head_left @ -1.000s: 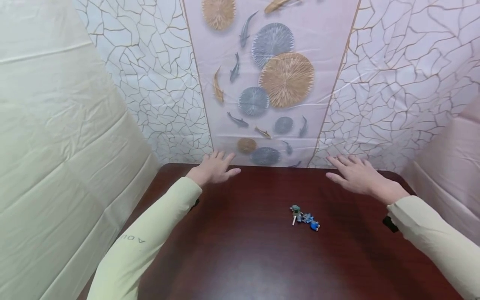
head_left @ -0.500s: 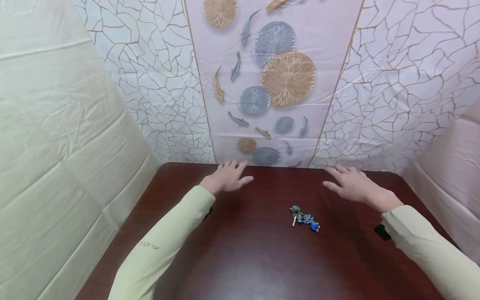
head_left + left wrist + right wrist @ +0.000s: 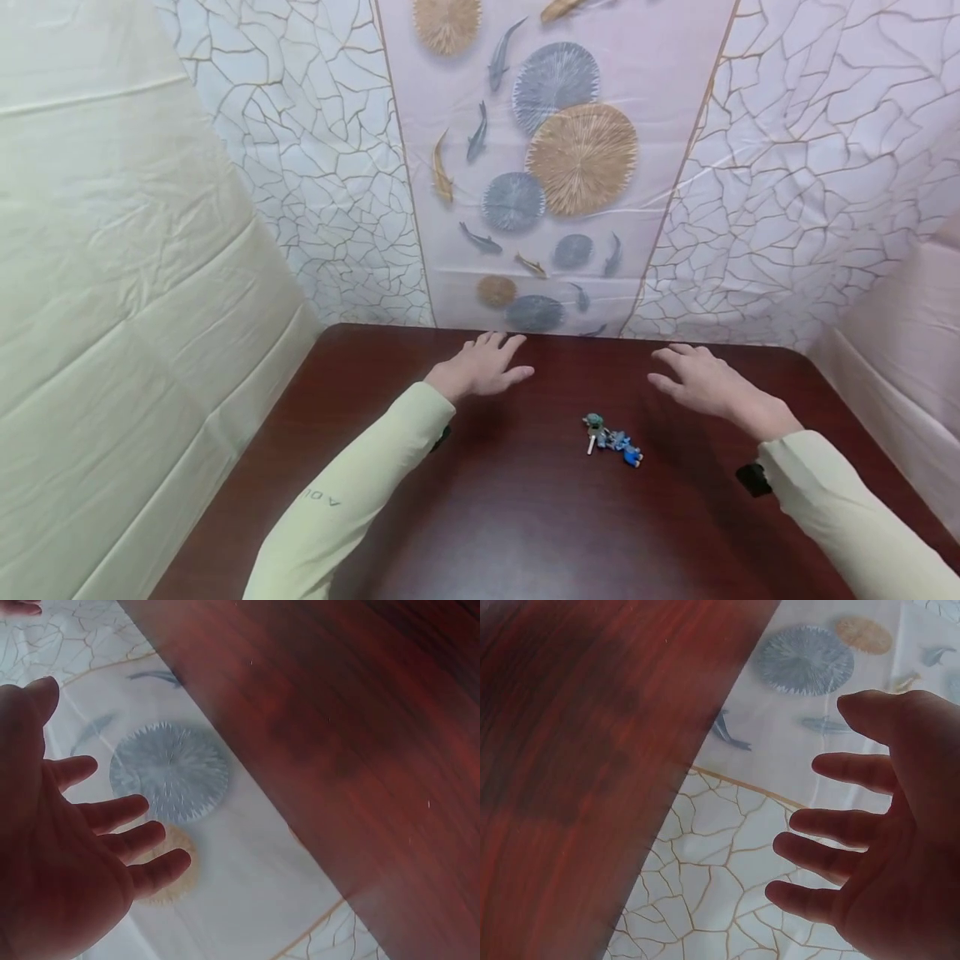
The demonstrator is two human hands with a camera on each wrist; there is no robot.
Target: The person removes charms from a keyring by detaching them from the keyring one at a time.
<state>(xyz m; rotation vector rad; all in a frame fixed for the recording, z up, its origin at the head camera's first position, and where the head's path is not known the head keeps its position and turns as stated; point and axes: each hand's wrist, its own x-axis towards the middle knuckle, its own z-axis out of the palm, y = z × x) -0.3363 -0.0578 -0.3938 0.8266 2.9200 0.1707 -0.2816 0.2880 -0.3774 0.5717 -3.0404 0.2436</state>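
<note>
A small bunch of blue and green figurine charms with a short white stick-like piece, looking like a keychain (image 3: 615, 440), lies on the dark red-brown table (image 3: 480, 517). To its upper left, my left hand (image 3: 482, 367) hovers over the far part of the table, fingers spread and holding nothing. My right hand (image 3: 701, 382) hangs to the upper right of the charms, also bare. In the left wrist view the left hand (image 3: 82, 840) shows its fingers apart, slightly bent. The right wrist view has the right hand (image 3: 877, 832) with fingers loosely extended.
Behind the table's far edge hangs a patterned cloth (image 3: 555, 275) with printed fish and round leaf shapes. A pale creased sheet (image 3: 150, 333) drapes along the left side, and another sheet (image 3: 900, 358) along the right.
Both hands have drawn back from the far edge toward the person. The left hand has also shifted right, nearer the charms. The charms stay in place on the table.
</note>
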